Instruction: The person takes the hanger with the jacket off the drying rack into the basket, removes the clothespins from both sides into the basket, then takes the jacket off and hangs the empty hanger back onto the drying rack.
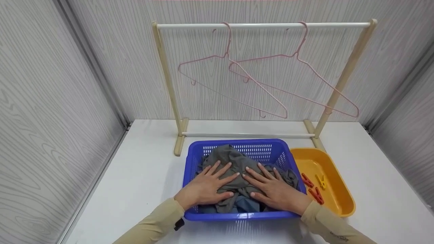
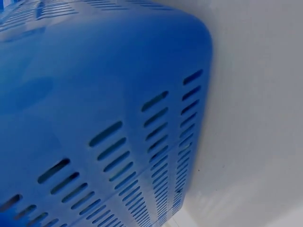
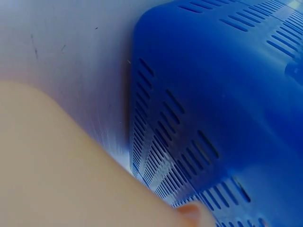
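A blue plastic basket (image 1: 237, 216) with slotted walls holds crumpled dark grey cloth (image 1: 230, 154) and some blue cloth (image 1: 247, 204). My left hand (image 1: 206, 186) lies on the left part of the grey cloth, fingers spread and straight. On the right part rests my right hand (image 1: 271, 188), its fingers likewise spread, with the two hands' fingertips close together. Neither hand grips anything. Both wrists cross the basket's near rim. The left wrist view shows only the basket's outer wall (image 2: 94, 71); the right wrist view shows the wall (image 3: 189, 71) beside a blurred tan shape.
Right of the basket stands a yellow tray (image 1: 342, 189) with red clothespins (image 1: 316, 195) and a yellow clothespin (image 1: 321, 182). Behind, a wooden rack (image 1: 166, 74) carries two pink hangers (image 1: 271, 94) on its white bar (image 1: 264, 25). Patterned walls enclose the white table (image 1: 145, 162).
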Available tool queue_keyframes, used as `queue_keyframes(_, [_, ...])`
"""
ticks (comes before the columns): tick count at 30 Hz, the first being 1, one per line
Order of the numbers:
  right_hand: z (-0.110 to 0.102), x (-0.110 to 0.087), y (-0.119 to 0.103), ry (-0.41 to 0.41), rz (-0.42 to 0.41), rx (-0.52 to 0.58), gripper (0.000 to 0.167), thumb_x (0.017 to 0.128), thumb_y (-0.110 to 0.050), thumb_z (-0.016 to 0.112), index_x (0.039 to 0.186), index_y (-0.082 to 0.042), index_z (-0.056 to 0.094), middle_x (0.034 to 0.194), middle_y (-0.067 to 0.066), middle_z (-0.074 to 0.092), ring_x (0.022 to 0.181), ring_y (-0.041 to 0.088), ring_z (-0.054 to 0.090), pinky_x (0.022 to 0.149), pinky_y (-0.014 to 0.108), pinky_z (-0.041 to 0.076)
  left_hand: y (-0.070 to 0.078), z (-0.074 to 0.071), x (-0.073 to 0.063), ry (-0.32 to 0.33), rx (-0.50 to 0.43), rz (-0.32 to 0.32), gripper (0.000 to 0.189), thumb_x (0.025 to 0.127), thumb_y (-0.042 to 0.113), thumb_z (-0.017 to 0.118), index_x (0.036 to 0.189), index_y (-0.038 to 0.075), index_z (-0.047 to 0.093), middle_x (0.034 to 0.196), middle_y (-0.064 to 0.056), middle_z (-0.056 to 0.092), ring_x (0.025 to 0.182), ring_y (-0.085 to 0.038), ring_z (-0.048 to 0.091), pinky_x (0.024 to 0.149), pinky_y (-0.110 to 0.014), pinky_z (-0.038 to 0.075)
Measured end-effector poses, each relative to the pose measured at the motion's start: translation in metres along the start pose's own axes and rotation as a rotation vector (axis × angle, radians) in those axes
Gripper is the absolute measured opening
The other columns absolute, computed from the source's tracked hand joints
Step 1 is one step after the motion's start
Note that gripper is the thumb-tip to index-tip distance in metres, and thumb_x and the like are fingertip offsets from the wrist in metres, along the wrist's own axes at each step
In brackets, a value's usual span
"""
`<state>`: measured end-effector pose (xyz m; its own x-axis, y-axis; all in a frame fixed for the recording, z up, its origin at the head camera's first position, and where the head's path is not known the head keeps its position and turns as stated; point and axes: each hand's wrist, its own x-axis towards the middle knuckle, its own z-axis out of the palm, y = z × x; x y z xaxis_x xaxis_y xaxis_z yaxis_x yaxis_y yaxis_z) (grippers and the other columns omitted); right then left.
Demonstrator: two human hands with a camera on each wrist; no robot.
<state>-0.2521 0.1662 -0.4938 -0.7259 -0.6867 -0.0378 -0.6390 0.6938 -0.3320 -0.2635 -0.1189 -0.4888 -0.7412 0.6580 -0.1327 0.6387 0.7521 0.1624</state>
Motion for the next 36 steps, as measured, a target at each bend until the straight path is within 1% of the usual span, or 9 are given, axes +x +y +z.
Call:
queue_keyframes(11, [0.002,0.003,0.001,0.031,0.04,0.008,0.06,0.103,-0.055,0.037,0.157,-0.033,0.022,0.164,-0.008,0.009,0.148,0.031,-0.002,0.106,0.073,0.003,-0.01,-0.001,0.008,0.023,0.008,0.037,0.064,0.096,0.072,0.029,0.153,0.047,0.015,0.164,0.008,0.004,0.149,-0.028,0.0,0.116,-0.053,0.015])
queue_keyframes(16, [0.001,0.002,0.002,0.032,0.048,0.004,0.06,0.102,-0.056,0.036,0.157,-0.036,0.02,0.163,-0.011,0.007,0.148,0.029,-0.003,0.107,0.072,0.003,-0.01,-0.001,0.009,0.055,0.006,0.046,0.064,0.096,0.071,0.03,0.153,0.046,0.016,0.164,0.007,0.005,0.149,-0.028,0.001,0.115,-0.053,0.015])
queue_keyframes(20, [0.0,0.002,0.002,0.051,0.046,0.009,0.059,0.102,-0.056,0.036,0.156,-0.039,0.019,0.163,-0.014,0.007,0.149,0.027,-0.004,0.109,0.069,0.002,-0.011,-0.003,0.008,0.088,0.001,0.051,0.062,0.097,0.068,0.032,0.153,0.046,0.018,0.163,0.007,0.008,0.149,-0.029,0.005,0.115,-0.054,0.017])
queue_keyframes(24, [-0.001,0.004,-0.001,0.087,0.037,0.019,0.057,0.102,-0.055,0.038,0.155,-0.039,0.022,0.162,-0.015,0.009,0.149,0.025,-0.003,0.11,0.067,0.002,-0.014,-0.007,0.004,0.118,-0.041,0.051,0.06,0.098,0.067,0.029,0.153,0.045,0.02,0.163,0.008,0.011,0.149,-0.027,0.008,0.115,-0.054,0.016])
queue_keyframes(27, [-0.001,0.003,-0.001,0.109,0.021,0.024,0.058,0.102,-0.055,0.04,0.155,-0.037,0.024,0.162,-0.014,0.011,0.149,0.024,-0.002,0.111,0.065,0.002,-0.019,-0.016,-0.001,0.151,-0.102,0.057,0.06,0.099,0.066,0.029,0.154,0.041,0.024,0.163,0.009,0.013,0.148,-0.025,0.011,0.115,-0.053,0.016])
queue_keyframes(29, [-0.001,0.003,-0.001,0.128,0.009,0.029,0.058,0.102,-0.054,0.041,0.155,-0.036,0.026,0.162,-0.013,0.012,0.149,0.024,-0.001,0.112,0.064,0.001,-0.028,-0.024,-0.005,0.203,-0.149,0.066,0.06,0.1,0.063,0.033,0.154,0.037,0.029,0.162,0.008,0.016,0.148,-0.024,0.016,0.115,-0.051,0.018])
queue_keyframes(31, [-0.003,0.002,-0.001,0.155,-0.006,0.037,0.058,0.102,-0.053,0.043,0.155,-0.034,0.028,0.162,-0.011,0.014,0.149,0.025,0.001,0.112,0.063,0.001,-0.041,-0.033,-0.008,0.283,-0.187,0.062,0.059,0.101,0.059,0.038,0.153,0.032,0.035,0.161,0.006,0.022,0.146,-0.023,0.022,0.115,-0.049,0.022])
queue_keyframes(34, [-0.006,0.001,0.0,0.188,-0.025,0.043,0.058,0.102,-0.05,0.046,0.154,-0.033,0.029,0.162,-0.009,0.017,0.149,0.026,0.003,0.113,0.062,0.002,-0.07,-0.045,-0.011,0.44,-0.242,0.029,0.058,0.1,0.054,0.046,0.149,0.023,0.044,0.158,0.002,0.031,0.143,-0.024,0.03,0.112,-0.048,0.027])
queue_keyframes(36, [-0.007,0.0,0.0,0.205,-0.034,0.045,0.058,0.102,-0.049,0.047,0.154,-0.033,0.03,0.162,-0.008,0.019,0.149,0.026,0.005,0.113,0.062,0.003,-0.09,-0.053,-0.01,0.55,-0.278,-0.027,0.058,0.1,0.051,0.05,0.147,0.017,0.047,0.156,-0.002,0.035,0.142,-0.025,0.032,0.112,-0.048,0.028])
